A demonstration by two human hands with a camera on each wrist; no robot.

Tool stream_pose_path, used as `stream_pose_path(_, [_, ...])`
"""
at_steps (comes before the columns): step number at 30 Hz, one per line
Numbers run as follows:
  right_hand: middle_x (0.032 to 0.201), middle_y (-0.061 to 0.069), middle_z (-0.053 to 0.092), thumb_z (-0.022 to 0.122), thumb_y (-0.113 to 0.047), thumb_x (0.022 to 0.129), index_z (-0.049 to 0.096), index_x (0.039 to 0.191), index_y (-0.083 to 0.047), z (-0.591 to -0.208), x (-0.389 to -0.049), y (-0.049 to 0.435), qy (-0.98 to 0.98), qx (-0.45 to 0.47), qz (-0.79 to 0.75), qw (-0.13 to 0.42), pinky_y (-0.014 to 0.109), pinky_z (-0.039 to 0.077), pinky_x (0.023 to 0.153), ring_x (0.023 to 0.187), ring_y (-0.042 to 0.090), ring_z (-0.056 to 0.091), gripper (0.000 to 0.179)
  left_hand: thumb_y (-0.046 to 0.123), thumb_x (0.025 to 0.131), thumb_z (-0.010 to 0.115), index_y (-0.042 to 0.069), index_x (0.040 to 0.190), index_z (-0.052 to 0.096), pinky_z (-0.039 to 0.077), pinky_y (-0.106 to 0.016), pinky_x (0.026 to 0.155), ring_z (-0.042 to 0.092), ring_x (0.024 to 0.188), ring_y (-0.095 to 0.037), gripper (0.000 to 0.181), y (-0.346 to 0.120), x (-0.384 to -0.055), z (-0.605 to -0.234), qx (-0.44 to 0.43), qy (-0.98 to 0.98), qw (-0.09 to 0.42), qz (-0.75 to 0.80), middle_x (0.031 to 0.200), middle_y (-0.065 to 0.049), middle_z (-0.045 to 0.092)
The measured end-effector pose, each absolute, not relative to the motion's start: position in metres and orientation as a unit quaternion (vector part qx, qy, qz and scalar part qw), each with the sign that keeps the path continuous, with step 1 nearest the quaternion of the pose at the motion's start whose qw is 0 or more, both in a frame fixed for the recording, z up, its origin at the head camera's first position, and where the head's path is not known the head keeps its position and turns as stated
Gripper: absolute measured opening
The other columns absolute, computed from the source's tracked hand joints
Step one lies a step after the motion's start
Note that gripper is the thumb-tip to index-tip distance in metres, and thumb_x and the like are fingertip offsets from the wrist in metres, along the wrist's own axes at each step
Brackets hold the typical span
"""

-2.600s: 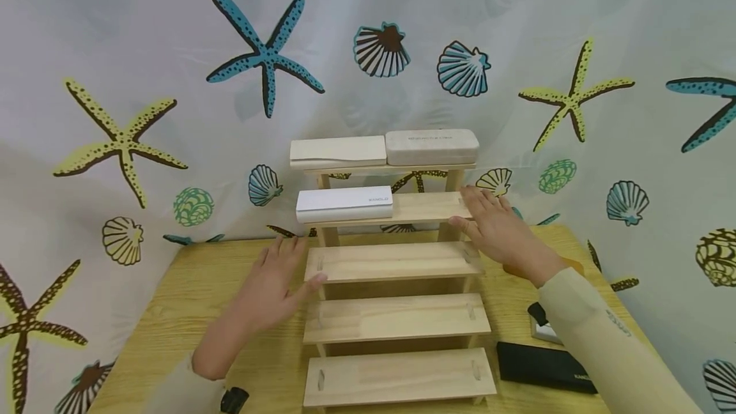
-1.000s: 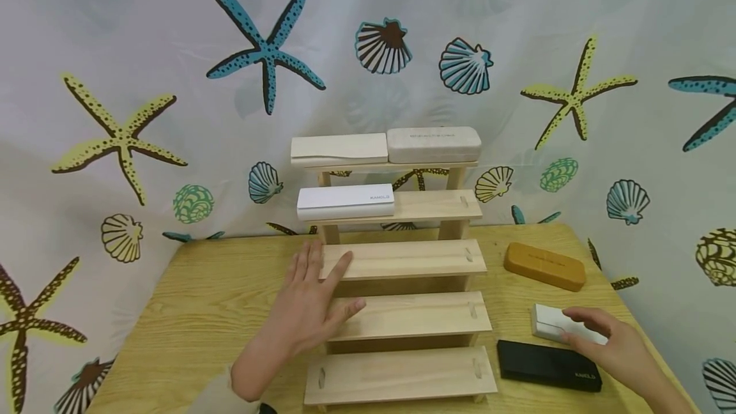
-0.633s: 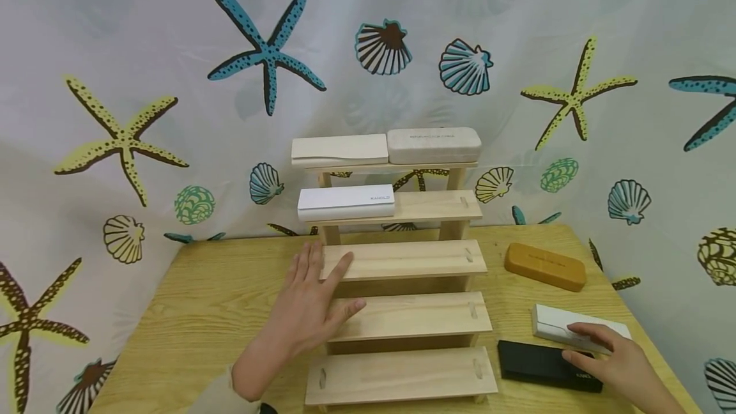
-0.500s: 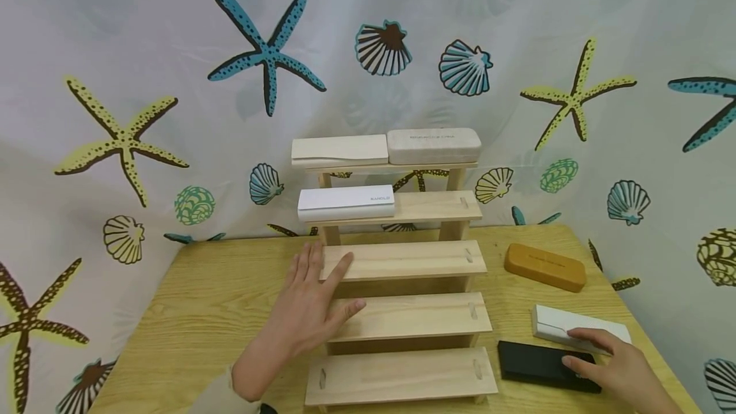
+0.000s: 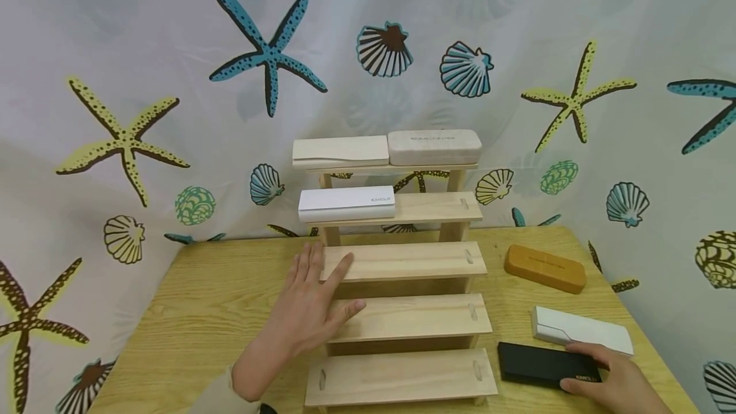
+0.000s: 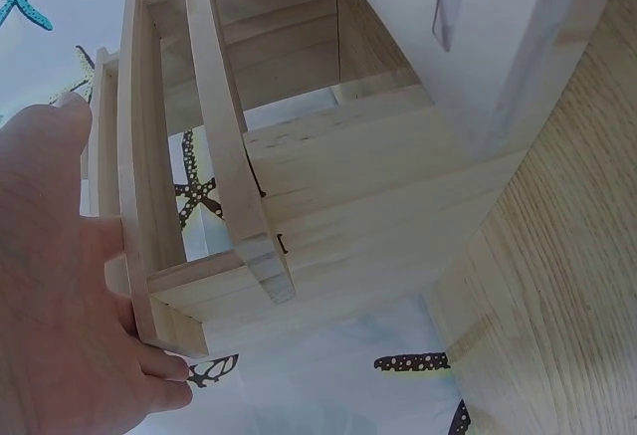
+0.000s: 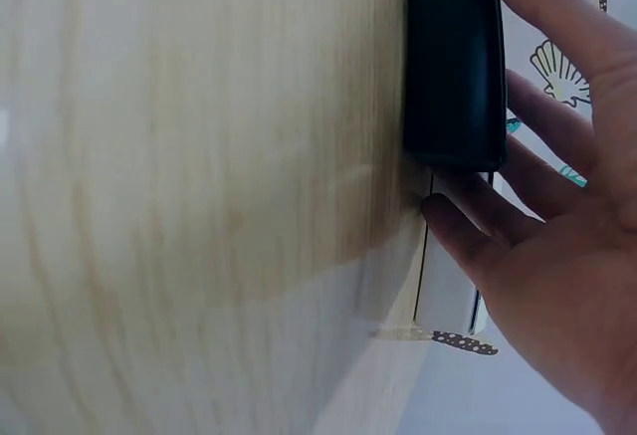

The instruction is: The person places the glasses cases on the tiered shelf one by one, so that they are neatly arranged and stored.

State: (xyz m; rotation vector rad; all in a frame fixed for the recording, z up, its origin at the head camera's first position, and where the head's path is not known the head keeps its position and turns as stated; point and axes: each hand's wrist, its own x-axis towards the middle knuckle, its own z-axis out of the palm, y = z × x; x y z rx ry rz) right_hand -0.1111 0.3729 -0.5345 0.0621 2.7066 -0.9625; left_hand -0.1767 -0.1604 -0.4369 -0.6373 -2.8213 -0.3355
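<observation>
Your right grip (image 5: 618, 383) pinches the black case (image 5: 535, 363) at its three-o'clock end, four o'clock from the rack (image 5: 414, 318); your left grip (image 5: 305, 312) rests spread against it. Likely light, stiff, slick: take its long edges.

On the right you can pass between the wooden rack (image 5: 405, 375) and the orange case (image 5: 545, 268), but the black case (image 5: 543, 365) blocks the way just beside the lowest shelf. Your right hand (image 5: 612, 382) spans that case's outer end, and only a narrow gap separates it from the white case (image 5: 581, 329). Your left hand (image 5: 305, 312) obstructs the left ends of the middle shelves; beyond it, the table (image 5: 218, 299) gives you wide room.
</observation>
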Motion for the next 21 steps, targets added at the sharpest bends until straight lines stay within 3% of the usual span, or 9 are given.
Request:
stream_pose_path(7, [0.149, 0.029, 0.057, 0.088, -0.045, 0.084, 0.059, 0.147, -0.007, -0.5366, -0.1109, 0.3793, 0.936, -0.025, -0.321, 0.138, 0.063, 0.052, 0.102, 0.134, 0.052, 0.055, 0.079, 0.064, 0.102, 0.054, 0.020, 0.167, 0.035, 0.020, -0.065, 0.128, 0.011, 0.160, -0.053, 0.080, -0.1602, -0.1768, -0.4377, -0.215, -0.964, 0.105, -0.119, 0.170, -0.036, 0.012])
stream_pose_path(14, [0.149, 0.027, 0.057, 0.092, -0.042, 0.080, 0.058, 0.148, -0.008, -0.5358, -0.1143, 0.3801, 0.933, -0.030, -0.321, 0.158, 0.045, 0.056, 0.093, 0.126, 0.038, 0.063, 0.083, 0.064, 0.102, 0.054, 0.020, 0.167, 0.035, 0.019, -0.065, 0.128, 0.011, 0.160, -0.053, 0.080, -0.1607, -0.1769, -0.4370, -0.214, -0.964, 0.103, -0.122, 0.170, -0.036, 0.013])
stream_pose_path(21, [0.147, 0.028, 0.057, 0.090, -0.040, 0.082, 0.059, 0.146, -0.008, -0.5343, -0.1140, 0.3820, 0.932, -0.032, -0.324, 0.158, 0.030, 0.054, 0.081, 0.113, 0.025, 0.063, 0.078, 0.064, 0.103, 0.054, 0.020, 0.166, 0.035, 0.020, -0.066, 0.128, 0.011, 0.160, -0.052, 0.079, -0.1610, -0.1775, -0.4373, -0.216, -0.963, 0.103, -0.122, 0.170, -0.036, 0.014])
